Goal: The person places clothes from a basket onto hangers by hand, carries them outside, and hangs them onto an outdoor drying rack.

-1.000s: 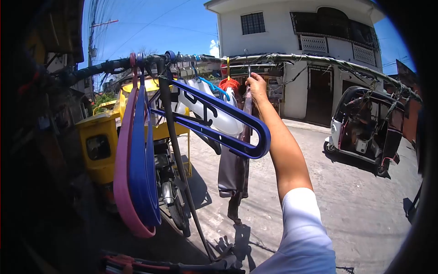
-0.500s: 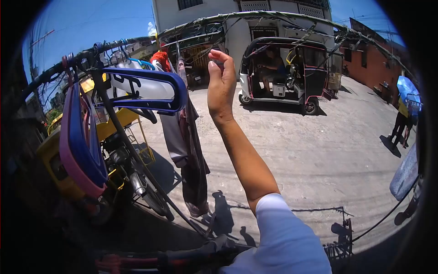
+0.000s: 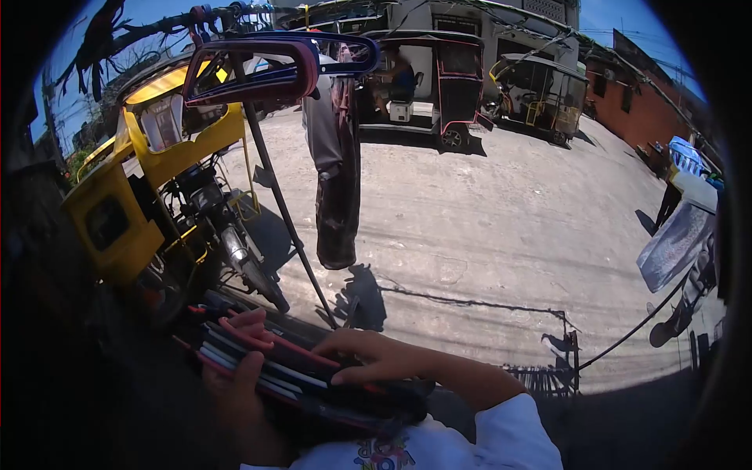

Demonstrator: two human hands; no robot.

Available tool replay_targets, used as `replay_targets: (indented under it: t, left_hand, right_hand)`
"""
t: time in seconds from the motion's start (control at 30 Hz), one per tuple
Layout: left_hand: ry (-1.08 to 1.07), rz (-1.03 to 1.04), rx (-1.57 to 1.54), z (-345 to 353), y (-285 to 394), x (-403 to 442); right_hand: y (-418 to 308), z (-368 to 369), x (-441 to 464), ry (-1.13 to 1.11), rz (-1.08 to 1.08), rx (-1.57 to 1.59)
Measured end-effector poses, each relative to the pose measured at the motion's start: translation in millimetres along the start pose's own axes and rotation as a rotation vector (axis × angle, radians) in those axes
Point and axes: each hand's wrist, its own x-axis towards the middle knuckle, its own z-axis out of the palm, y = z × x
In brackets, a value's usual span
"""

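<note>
Low in front of my body lies a bundle of plastic hangers in red, white and dark colours. My left hand is closed around its left end, thumb on top. Over the right part of the bundle, my right hand has its thumb and fingers bent onto the hangers. Shade hides some of the fingertips. Higher up, apart from both hands, blue and dark-red hangers hang from a pole. Dark trousers hang beside them.
A slanting metal post stands ahead. To the left is a yellow tricycle with its motorcycle. Across the street are a dark tricycle with a seated person and another one. Light cloth hangs at right.
My right hand has come down from beside the pole to the hanger bundle. My left hand and the bundle are now in view. The view has tilted down, and the hanging hangers have turned.
</note>
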Motion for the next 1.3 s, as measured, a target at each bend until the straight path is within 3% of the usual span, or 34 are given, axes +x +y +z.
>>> replay_targets:
  t: [0.03, 0.07, 0.1, 0.13, 0.27, 0.47, 0.57, 0.63, 0.73, 0.93, 1.2, 1.27, 1.3]
  left_hand:
    - [-0.035, -0.029, -0.007, 3.1, 1.0, -4.0]
    - [-0.071, -0.051, -0.017, 9.8, 3.0, -13.9]
    - [0.003, -0.138, -0.085, 21.4, 8.1, -17.8]
    - [-0.141, -0.059, -0.08, 19.6, 4.3, -14.0]
    - [-0.129, -0.04, -0.034, 21.2, -8.4, -4.7]
    - [-0.087, -0.006, -0.051, 29.8, -50.7, 9.6]
    - [-0.014, 0.014, -0.084, 41.9, -60.5, 22.2]
    - [-0.024, 0.031, -0.005, 42.9, -65.8, 34.2]
    - [0.015, 0.034, 0.03, 48.8, -73.3, 45.4]
    - [0.186, 0.02, 0.056, 63.7, -83.9, 54.2]
    - [0.263, 0.067, 0.15, 59.1, -95.7, 49.9]
    - [0.234, 0.146, 0.296, 52.6, -99.0, 48.7]
    - [0.297, 0.066, 0.229, 75.2, -82.9, 48.3]
  right_hand:
    - [-6.8, 0.7, -10.1, -0.072, 0.212, 0.159]
    - [-12.8, 3.3, -26.2, -0.063, 0.219, 0.159]
    - [-14.9, 4.8, -33.8, 0.035, 0.282, 0.378]
    - [-17.0, 4.6, -42.3, 0.134, 0.34, 0.598]
    - [-15.4, -47.8, -74.2, 0.622, 0.517, 0.561]
    - [-5.1, -146.1, -111.6, 0.958, 0.364, 0.718]
    - [10.2, -209.1, -109.5, 0.951, 0.289, 0.654]
    - [8.7, -248.3, -88.4, 0.997, 0.356, 0.434]
    - [23.0, -317.1, -44.0, 0.927, 0.187, 0.335]
    - [2.4, -424.6, 73.6, 0.738, -0.014, 0.537]
    - [-1.3, -500.0, 215.2, 0.848, -0.102, 0.25]
    - [9.3, -515.1, 237.9, 0.831, -0.113, 0.292]
    - [15.6, -521.7, 248.7, 0.826, -0.119, 0.325]
